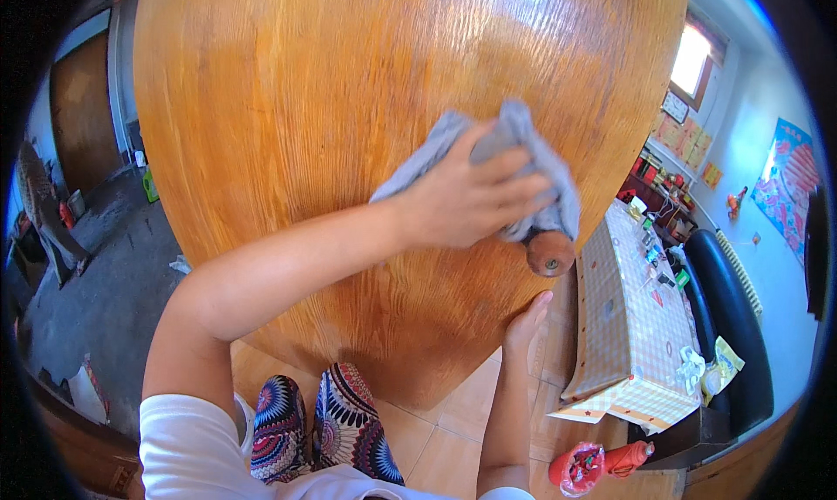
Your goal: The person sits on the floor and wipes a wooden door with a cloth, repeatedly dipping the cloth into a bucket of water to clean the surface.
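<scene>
I have the left grip [475, 189] clamped on a soft, rumpled grey-blue cloth [543, 154], pressed against a glossy, coarse-grained wooden door [261, 108], its lower end at a smooth, round wooden knob [551, 254]. My left elbow is bent, the forearm slanting up across the grain. The right grip [527, 324] is flat and empty, fingers straight and pointing up, beside the door's edge; I can't tell whether it touches.
</scene>
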`<state>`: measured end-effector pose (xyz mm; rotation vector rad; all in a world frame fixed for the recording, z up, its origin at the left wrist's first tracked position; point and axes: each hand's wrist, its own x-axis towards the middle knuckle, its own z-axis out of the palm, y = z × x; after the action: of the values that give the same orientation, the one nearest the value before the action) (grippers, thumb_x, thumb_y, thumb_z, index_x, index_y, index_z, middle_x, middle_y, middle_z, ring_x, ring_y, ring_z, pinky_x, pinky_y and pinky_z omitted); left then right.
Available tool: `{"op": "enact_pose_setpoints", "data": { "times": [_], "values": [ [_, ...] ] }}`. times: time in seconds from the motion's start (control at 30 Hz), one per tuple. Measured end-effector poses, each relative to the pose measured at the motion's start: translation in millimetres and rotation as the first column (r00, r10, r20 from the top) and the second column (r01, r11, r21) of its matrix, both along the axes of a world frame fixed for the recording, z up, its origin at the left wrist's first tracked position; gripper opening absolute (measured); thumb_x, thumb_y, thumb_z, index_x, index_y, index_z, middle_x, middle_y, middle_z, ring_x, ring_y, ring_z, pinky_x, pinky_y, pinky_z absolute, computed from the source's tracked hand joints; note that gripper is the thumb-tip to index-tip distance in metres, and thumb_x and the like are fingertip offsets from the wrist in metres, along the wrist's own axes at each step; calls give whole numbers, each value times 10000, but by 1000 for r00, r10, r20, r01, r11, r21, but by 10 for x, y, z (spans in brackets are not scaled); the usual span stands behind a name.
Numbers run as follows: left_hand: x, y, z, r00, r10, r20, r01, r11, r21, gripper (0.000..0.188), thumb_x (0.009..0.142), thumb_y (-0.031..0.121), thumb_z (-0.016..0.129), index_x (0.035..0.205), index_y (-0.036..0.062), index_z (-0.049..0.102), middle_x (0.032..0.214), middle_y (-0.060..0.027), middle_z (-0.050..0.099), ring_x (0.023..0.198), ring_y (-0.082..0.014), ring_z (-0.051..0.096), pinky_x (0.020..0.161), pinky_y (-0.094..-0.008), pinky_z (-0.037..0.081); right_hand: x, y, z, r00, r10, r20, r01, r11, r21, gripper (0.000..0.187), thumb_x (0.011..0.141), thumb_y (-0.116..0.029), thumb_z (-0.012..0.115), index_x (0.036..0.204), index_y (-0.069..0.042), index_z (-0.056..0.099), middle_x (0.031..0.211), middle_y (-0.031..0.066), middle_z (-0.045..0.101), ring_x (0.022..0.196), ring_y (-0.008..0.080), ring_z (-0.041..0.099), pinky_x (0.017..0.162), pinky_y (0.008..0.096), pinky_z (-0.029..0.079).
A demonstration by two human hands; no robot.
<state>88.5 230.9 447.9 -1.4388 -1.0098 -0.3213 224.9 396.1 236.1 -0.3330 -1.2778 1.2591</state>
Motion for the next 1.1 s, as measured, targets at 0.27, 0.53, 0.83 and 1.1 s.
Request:
{"op": "enact_pose_setpoints", "data": {
  "times": [0.27,0.53,0.83,1.1],
  "values": [
    [57,88,932,998,12,-60,-2,985,174,443,807,188,637,1212,365,670,1270,74,610,1225,-190,540,1018,-577,419,13,354,-310,999,-6,53,3,998,65,508,1099,-480,341,863,-48,465,864,10,479,840,133,430,760,334,402],
    [-2,288,1782,996,-33,86,-11,883,470,342,835,199,644,1167,250,709,1297,-5,620,1200,-254,546,939,-557,426,-65,312,-447,993,-19,115,10,997,79,514,1103,-471,335,841,-46,456,837,7,462,820,139,419,745,342,400],
    [-7,-16,14,999,-38,-16,38,999,8,426,753,203,686,1156,341,704,1278,43,585,1203,-230,516,938,-551,434,-26,234,-275,994,-41,101,33,997,76,493,1107,-454,334,812,-69,420,813,-12,416,797,122,375,702,330,370],
    [-61,95,1145,999,32,29,-39,955,294,385,750,214,710,1117,329,718,1309,38,590,1256,-226,502,920,-562,432,-35,224,-233,999,13,51,-16,998,54,501,1097,-484,349,846,-61,447,837,-3,455,816,113,414,735,314,390]
  ]
}}
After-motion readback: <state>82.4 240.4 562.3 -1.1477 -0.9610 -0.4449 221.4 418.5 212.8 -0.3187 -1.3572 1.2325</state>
